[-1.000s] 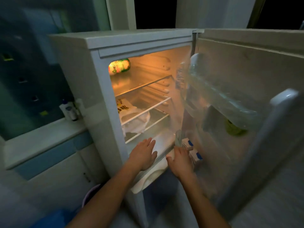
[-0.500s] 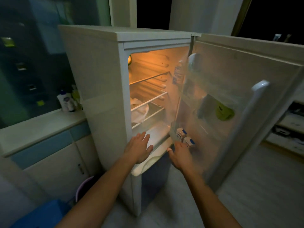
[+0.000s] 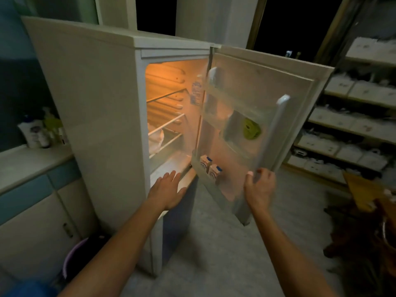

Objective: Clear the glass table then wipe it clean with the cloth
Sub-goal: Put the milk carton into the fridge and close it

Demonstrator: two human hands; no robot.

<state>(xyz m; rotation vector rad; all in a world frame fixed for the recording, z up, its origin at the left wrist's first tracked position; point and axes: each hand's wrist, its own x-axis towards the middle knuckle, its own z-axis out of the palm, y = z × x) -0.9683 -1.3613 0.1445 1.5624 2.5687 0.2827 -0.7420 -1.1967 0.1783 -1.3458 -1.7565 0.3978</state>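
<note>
Gripping the fridge door (image 3: 267, 99) at its bottom edge, the right hand (image 3: 260, 189) had fingers curled round it; the left hand (image 3: 169, 194) lay flat, fingers spread, at the cabinet's lower front lip. Two cartons (image 3: 211, 169) sat in the bottom door shelf. Glass table and cloth not in view.

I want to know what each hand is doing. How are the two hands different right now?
The left hand is flat with straight fingers at the white fridge's bottom ledge, while the right hand curls round the lower edge of the open fridge door. The left hand holds nothing; the right hand grips the door. Both are bare and reach forward toward the fridge.
</note>
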